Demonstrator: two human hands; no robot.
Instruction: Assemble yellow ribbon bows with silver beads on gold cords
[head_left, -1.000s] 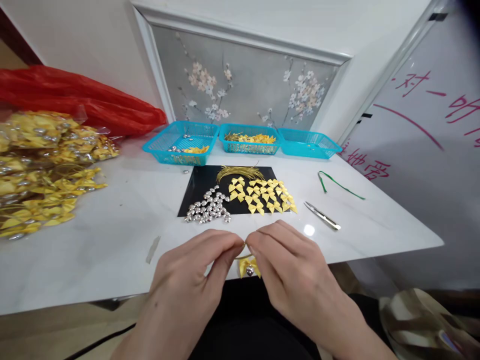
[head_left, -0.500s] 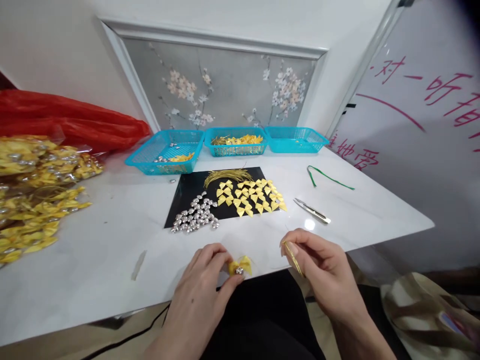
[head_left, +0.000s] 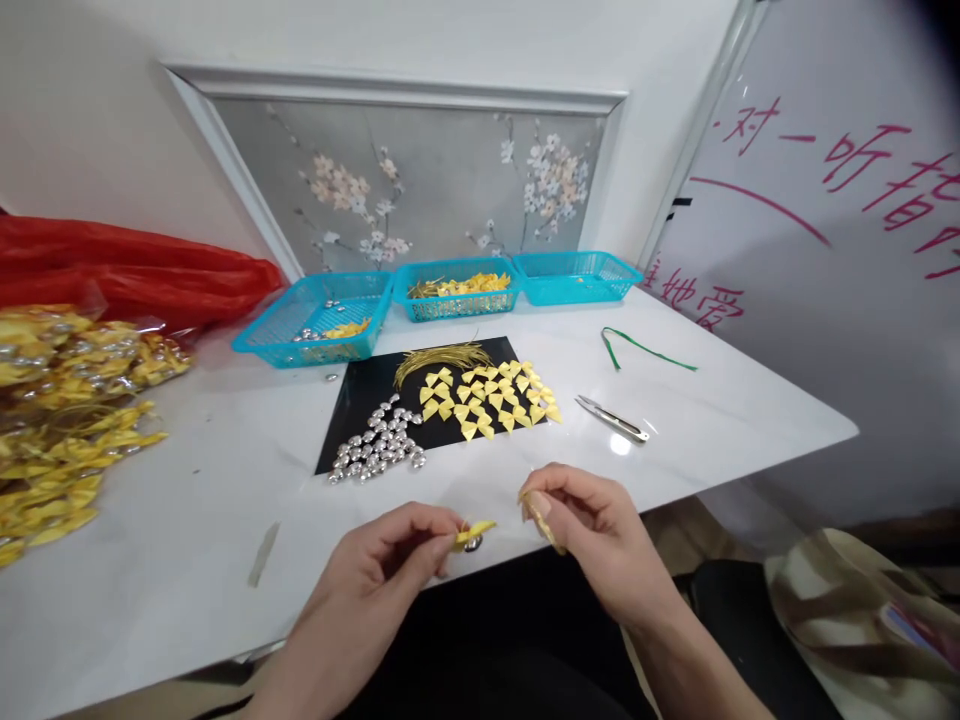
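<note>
My left hand [head_left: 390, 565] pinches a small yellow ribbon bow [head_left: 472, 533] with a silver bead at its middle, held over the white table's [head_left: 225, 470] front edge. A short way to the right, my right hand [head_left: 592, 525] is closed on thin gold cord [head_left: 541, 518] that runs under its fingers. Further back lies a black mat [head_left: 367, 385] carrying silver heart beads [head_left: 375, 450], loose yellow bows [head_left: 487, 390] and a bundle of gold cords [head_left: 442, 355].
Three turquoise baskets [head_left: 315, 318] line the wall, two with bows and beads. Snips [head_left: 611, 418] and a green ribbon [head_left: 645, 347] lie to the right. Finished bows [head_left: 60, 420] are heaped at left before a red bag [head_left: 127, 265]. A whiteboard [head_left: 825, 250] stands right.
My hands were pinched together over the bow a second ago. They have drawn apart, the left keeping the bow and the right keeping the gold cord. The view has shifted left.
</note>
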